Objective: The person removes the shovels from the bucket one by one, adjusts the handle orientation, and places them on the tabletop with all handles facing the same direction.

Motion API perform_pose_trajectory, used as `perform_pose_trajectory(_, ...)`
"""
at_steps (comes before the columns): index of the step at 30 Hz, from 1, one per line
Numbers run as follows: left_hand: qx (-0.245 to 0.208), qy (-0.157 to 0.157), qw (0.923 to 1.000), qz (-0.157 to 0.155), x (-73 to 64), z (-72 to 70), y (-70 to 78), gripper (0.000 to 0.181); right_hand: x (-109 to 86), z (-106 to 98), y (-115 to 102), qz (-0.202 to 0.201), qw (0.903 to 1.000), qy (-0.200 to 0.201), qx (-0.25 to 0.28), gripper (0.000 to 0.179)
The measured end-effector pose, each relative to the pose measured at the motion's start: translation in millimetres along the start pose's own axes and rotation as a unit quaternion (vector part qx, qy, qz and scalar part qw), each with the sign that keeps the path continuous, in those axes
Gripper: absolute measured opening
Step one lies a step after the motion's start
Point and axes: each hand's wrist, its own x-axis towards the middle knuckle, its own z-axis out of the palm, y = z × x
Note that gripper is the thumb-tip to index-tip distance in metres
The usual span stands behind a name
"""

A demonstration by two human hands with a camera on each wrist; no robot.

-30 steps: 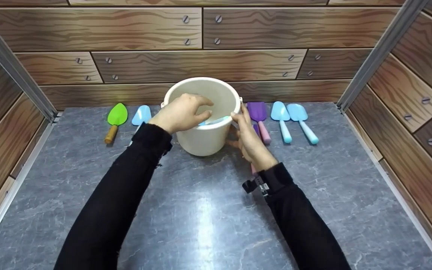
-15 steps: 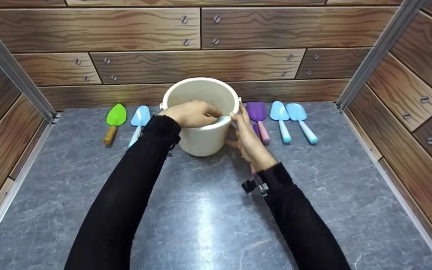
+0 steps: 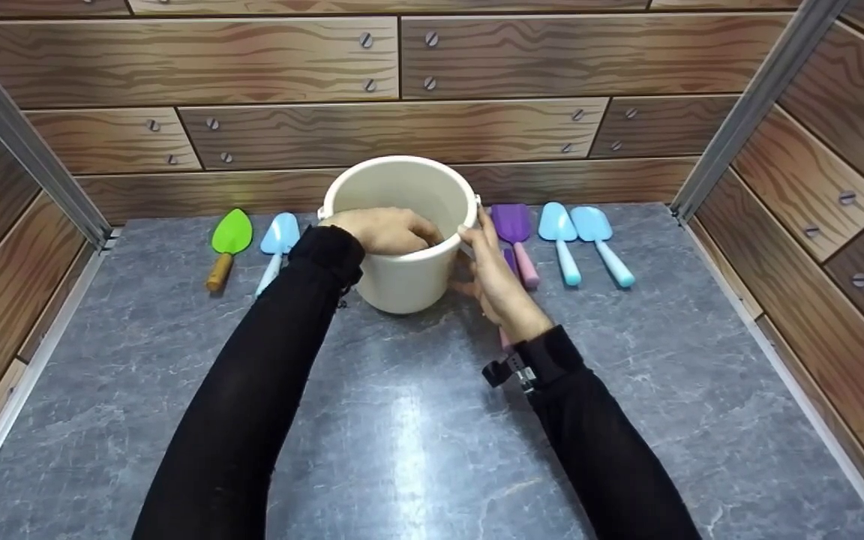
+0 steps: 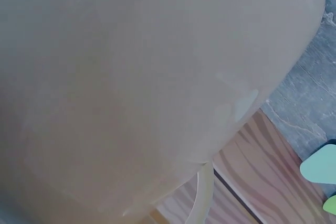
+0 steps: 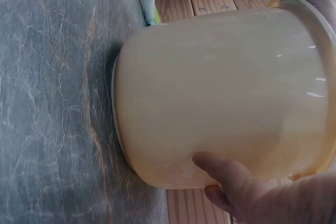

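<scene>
A cream bucket [image 3: 402, 281] stands upright on the grey marbled floor by the back wall. My left hand [image 3: 391, 230] reaches over its near rim into the bucket; the fingertips and anything they touch are hidden inside. My right hand [image 3: 496, 281] holds the bucket's right side, with a digit at the rim and others against the outer wall. In the right wrist view, fingers [image 5: 223, 171] of the right hand rest on the bucket's side. The bucket's wall fills most of the left wrist view.
Left of the bucket lie a green trowel [image 3: 232, 232] with a brown handle and a light blue trowel [image 3: 280, 234]. To the right are purple shovels [image 3: 511, 223] with pink handles, one partly behind my right hand, and two light blue trowels [image 3: 557, 223]. Wood-patterned walls [image 3: 289, 60] surround the floor.
My left hand has moved right and gone deeper into the bucket. The light blue thing seen at the inner rim earlier is now out of sight. The right hand stays put.
</scene>
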Motion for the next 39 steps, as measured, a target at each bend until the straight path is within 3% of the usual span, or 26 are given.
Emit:
perform_pose_trajectory(10,-0.011,-0.002,0.9999,-0.008,-1.2,0.9,-0.1,0.036,1.0,-1,2,-0.002,1.0000,0.000,-0.003,0.093)
perform_pose_trajectory(15,-0.009,0.002,0.9999,0.003,-0.3,2.0,-0.5,0.028,1.0,-1,1,-0.001,1.0000,0.000,-0.005,0.093)
perform_pose_trajectory(21,-0.017,0.008,0.9996,0.020,-0.1,1.7,-0.7,0.031,0.5,-2,2,-0.009,0.9999,-0.007,-0.010,0.094)
perform_pose_trajectory(25,-0.006,0.017,0.9993,0.033,-0.6,1.6,-1.3,0.022,0.3,-3,2,-0.010,0.9999,-0.008,-0.008,0.095)
perform_pose_trajectory(31,0.010,0.035,0.9992,0.018,-0.2,-0.5,-2.6,0.014,0.9,-2,2,-0.009,0.9999,-0.008,-0.006,0.094)
perform_pose_trajectory(34,0.010,0.044,0.9989,0.009,11.8,0.4,-14.7,0.013,1.0,-2,1,-0.006,0.9999,-0.008,-0.004,0.093)
perform_pose_trajectory(39,0.045,0.073,0.9961,0.022,48.6,5.8,-57.2,0.011,0.6,-1,0,-0.002,1.0000,-0.005,-0.003,0.093)
